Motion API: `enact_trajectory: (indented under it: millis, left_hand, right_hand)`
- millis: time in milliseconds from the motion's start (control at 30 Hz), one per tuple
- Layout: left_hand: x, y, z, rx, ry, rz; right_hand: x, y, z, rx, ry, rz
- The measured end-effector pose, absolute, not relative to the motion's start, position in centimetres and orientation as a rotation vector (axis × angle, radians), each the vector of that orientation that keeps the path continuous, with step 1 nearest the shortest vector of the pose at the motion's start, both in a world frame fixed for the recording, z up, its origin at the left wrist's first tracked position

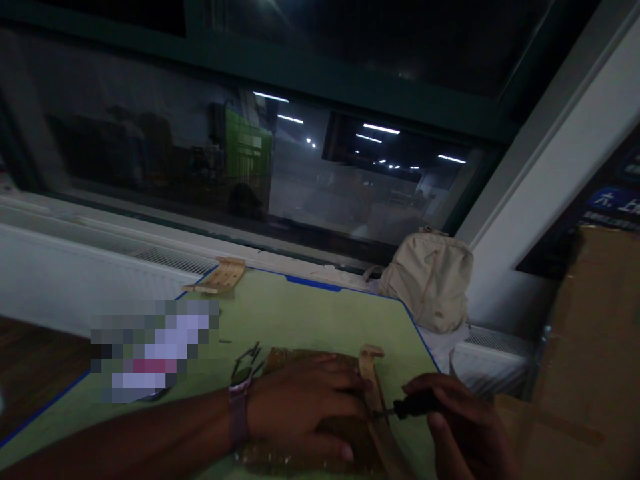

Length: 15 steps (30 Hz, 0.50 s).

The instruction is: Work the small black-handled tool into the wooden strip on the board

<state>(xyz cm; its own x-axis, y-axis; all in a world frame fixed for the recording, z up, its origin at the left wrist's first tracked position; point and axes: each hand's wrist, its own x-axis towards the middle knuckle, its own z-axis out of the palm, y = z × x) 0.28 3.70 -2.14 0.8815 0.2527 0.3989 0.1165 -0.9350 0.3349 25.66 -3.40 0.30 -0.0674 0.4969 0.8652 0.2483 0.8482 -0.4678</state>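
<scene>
My left hand (310,393) lies with fingers stretched and thumb apart over a flat brown package wrapped in clear tape (360,433). Its fingertips touch the side of a long, light wooden piece (371,373) with a hooked far end. In my right hand (463,420) is a screwdriver (417,404) with a black handle, gripped between thumb and fingers. The screwdriver's thin shaft points left, and its tip meets the wooden piece beside my left fingers. Several thin dark pieces, perhaps screws (255,353), lie just beyond my left wrist.
The yellow-green table (300,307) has a blue edge. Another wooden piece with holes (220,277) lies at its far left corner. A blurred-out object (175,340) is at the left. A beige backpack (433,280) stands beyond the right corner, and a large cardboard box (590,353) at the right.
</scene>
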Motion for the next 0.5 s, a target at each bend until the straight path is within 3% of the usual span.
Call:
enact_trajectory:
  millis: [500]
  left_hand:
    - [0.6,3.9,-2.3,2.731,0.21,0.677]
  right_hand:
    - [27.0,-3.6,-0.4,-0.728,-1.619,0.207]
